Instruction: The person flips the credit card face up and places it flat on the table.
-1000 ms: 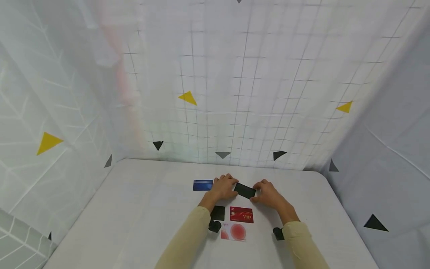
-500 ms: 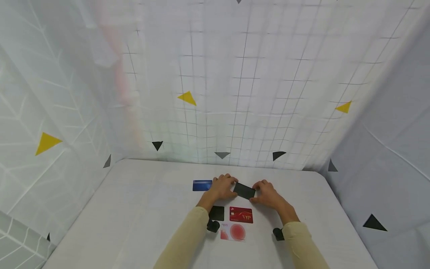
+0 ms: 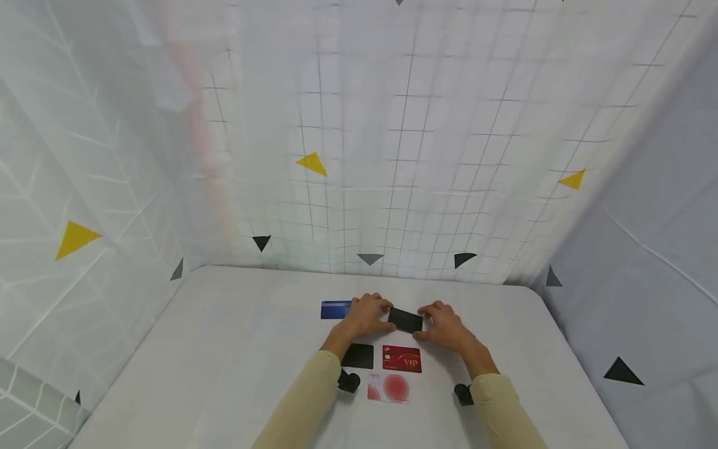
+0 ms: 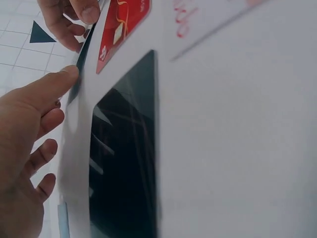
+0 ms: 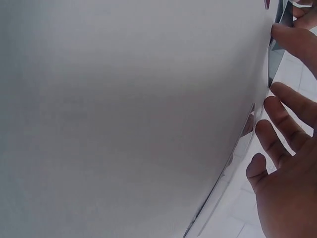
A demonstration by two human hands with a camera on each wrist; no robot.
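Note:
A black card [image 3: 405, 320] lies on the white table between my two hands. My left hand [image 3: 367, 315] holds its left end, thumb and index finger at the corners. The thumb [image 4: 71, 74] of that hand meets the card's edge in the left wrist view. My right hand [image 3: 445, 325] holds the other end, with thumb and index finger at opposite edges. In the right wrist view the right hand's [image 5: 290, 148] other fingers are spread off the card. A blue card [image 3: 335, 310] is partly hidden behind the left hand.
Nearer the body lie a second black card [image 3: 358, 356], a red VIP card [image 3: 401, 359] and a pale card with red circles [image 3: 388, 388]. Black wrist cameras hang at both sleeves. A white curtain [image 3: 359, 206] stands behind the table [image 3: 252, 349].
The held black card has turned slightly toward level and shifted a little left. Both hands have moved slightly left with it, and the left forearm uncovers more of the second black card.

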